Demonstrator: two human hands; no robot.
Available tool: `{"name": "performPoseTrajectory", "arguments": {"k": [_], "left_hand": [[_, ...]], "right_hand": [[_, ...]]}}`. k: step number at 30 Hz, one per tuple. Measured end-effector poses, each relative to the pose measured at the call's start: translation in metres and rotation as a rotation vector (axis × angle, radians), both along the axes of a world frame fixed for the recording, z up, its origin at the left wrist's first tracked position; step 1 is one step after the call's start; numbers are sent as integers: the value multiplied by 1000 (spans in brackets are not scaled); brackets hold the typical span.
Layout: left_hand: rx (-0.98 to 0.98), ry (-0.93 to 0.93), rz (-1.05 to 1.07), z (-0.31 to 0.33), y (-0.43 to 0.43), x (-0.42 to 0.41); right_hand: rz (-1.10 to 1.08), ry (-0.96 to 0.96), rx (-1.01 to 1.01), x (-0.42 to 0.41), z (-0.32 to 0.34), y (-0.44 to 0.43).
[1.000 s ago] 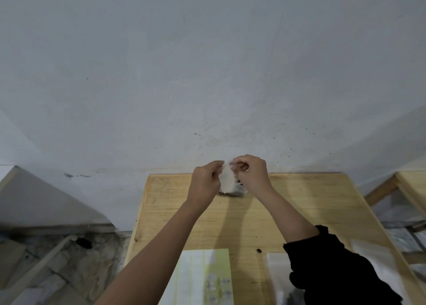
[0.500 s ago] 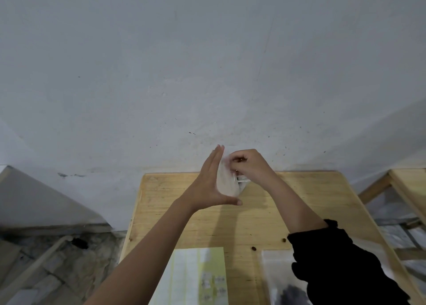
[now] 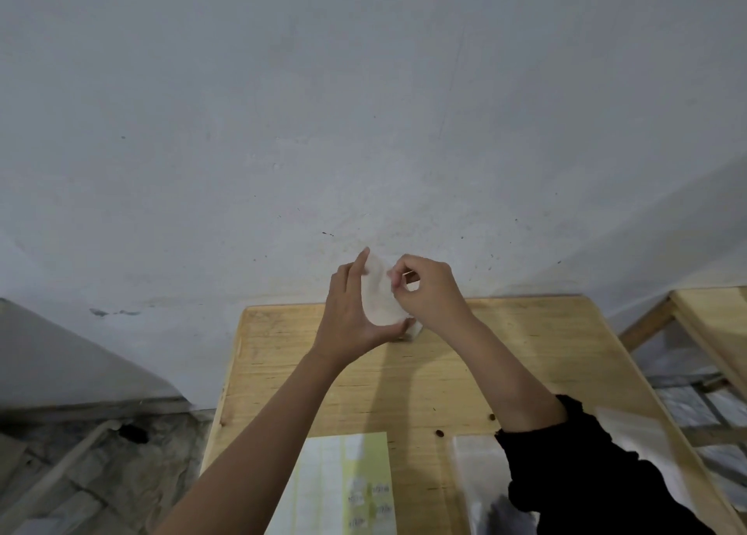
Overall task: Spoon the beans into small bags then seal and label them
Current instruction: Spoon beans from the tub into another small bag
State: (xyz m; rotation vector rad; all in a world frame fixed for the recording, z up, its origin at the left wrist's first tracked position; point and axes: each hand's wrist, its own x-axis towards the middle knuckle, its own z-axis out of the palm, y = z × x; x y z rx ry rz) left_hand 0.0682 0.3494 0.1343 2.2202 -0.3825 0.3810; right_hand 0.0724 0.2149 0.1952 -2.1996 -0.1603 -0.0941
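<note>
A small whitish bag (image 3: 380,296) is held up above the far edge of the wooden table (image 3: 545,356). My left hand (image 3: 347,312) cradles it from the left, fingers straight up behind it and thumb under its bottom. My right hand (image 3: 428,292) pinches the bag's upper right edge between thumb and forefinger. The bag's contents are not visible. A sheet of labels (image 3: 343,486), white and yellow-green, lies on the near part of the table. Two loose dark beans (image 3: 439,433) lie on the wood.
A clear plastic bag (image 3: 481,478) with something dark in it lies at the near right, partly under my black sleeve (image 3: 586,474). A grey wall (image 3: 364,110) rises behind the table. Another wooden frame (image 3: 703,324) stands to the right, rubble floor to the left.
My left hand went from a pinch on the bag to fingers spread flat, cradling it. Both hands with the bag rose slightly while the right kept its pinch on the top edge.
</note>
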Motion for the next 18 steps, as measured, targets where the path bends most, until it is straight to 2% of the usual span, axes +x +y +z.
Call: {"name": "performPoseTrajectory", "arguments": {"k": [3, 6, 18], "left_hand": [[-4, 30, -37, 1, -1, 0], [-23, 30, -98, -3, 1, -2], [-29, 85, -178, -14, 17, 5]], "right_hand": [[42, 174, -152, 4, 2, 2], [82, 242, -192, 5, 3, 3], [207, 281, -255, 9, -6, 8]]}}
